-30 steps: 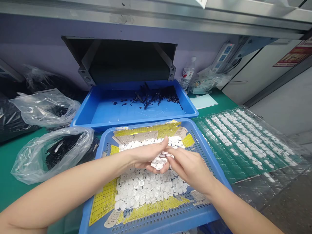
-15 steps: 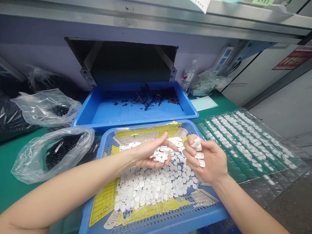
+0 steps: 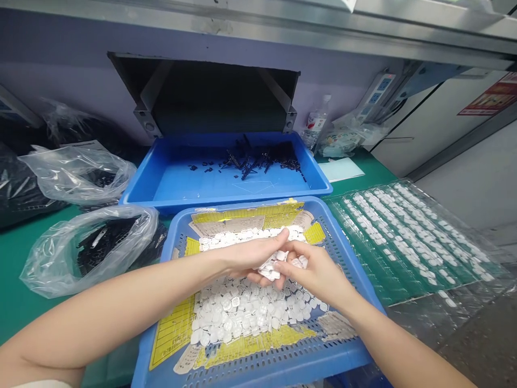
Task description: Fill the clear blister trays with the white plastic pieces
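Note:
My left hand (image 3: 258,256) is cupped, palm turned inward, around a small heap of white keycaps (image 3: 270,268). Against it is my right hand (image 3: 313,269), its thumb and fingertips touching the pieces in the left palm. Several more white keycaps (image 3: 299,262) show between the curled fingers of the right hand. Both hands are over a blue perforated basket (image 3: 343,345), where a broad layer of loose white keycaps (image 3: 242,318) lies. Parts of that layer are hidden by my hands and left forearm.
Behind the basket stands a blue tray (image 3: 173,180) with black plastic pieces (image 3: 250,161). Open clear bags (image 3: 44,258) of black parts sit at left. To the right, a clear sheet (image 3: 363,269) carries rows of white pieces. A bottle (image 3: 317,121) stands at the back.
My right hand has moved left and down, from beside my left hand to touching the keycaps in its palm. The left hand stays nearly in place, and the camera view has shifted slightly.

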The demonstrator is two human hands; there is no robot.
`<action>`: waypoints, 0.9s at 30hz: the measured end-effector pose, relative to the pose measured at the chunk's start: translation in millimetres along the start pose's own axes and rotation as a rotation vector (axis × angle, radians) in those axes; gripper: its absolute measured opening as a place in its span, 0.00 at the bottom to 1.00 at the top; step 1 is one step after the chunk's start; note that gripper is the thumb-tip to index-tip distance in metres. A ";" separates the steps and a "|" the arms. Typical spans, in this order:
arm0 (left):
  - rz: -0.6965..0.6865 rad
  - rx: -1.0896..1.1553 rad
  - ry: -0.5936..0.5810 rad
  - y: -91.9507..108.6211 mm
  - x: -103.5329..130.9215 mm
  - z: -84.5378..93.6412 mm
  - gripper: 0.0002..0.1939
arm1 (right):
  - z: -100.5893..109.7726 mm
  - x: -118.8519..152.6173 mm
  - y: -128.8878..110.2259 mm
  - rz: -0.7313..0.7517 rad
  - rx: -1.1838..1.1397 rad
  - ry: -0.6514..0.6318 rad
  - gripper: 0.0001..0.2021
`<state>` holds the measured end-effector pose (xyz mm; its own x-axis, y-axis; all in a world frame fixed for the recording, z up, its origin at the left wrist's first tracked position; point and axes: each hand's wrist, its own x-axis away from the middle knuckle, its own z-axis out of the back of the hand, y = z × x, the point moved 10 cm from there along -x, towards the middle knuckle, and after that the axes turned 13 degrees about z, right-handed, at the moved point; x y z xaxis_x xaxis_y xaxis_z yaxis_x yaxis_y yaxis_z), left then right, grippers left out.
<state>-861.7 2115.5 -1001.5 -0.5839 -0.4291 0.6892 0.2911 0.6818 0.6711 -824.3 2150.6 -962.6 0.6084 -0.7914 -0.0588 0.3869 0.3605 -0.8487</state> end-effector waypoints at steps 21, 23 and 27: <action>-0.089 0.273 0.029 12.5 2.5 14.9 0.15 | 31.0 2.0 9.3 -0.037 -1.223 0.358 0.05; -0.108 0.313 0.009 13.4 1.5 15.2 0.19 | 31.8 2.6 12.4 -0.062 -1.140 0.370 0.06; -0.122 0.424 -0.074 14.3 1.5 11.8 0.23 | 31.7 3.6 15.2 -0.104 -0.615 0.312 0.05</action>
<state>-867.3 2131.6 -994.1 -0.6516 -0.4883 0.5805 -0.1104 0.8182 0.5643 -794.2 2168.9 -959.0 0.3259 -0.9449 -0.0308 -0.0858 0.0029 -0.9963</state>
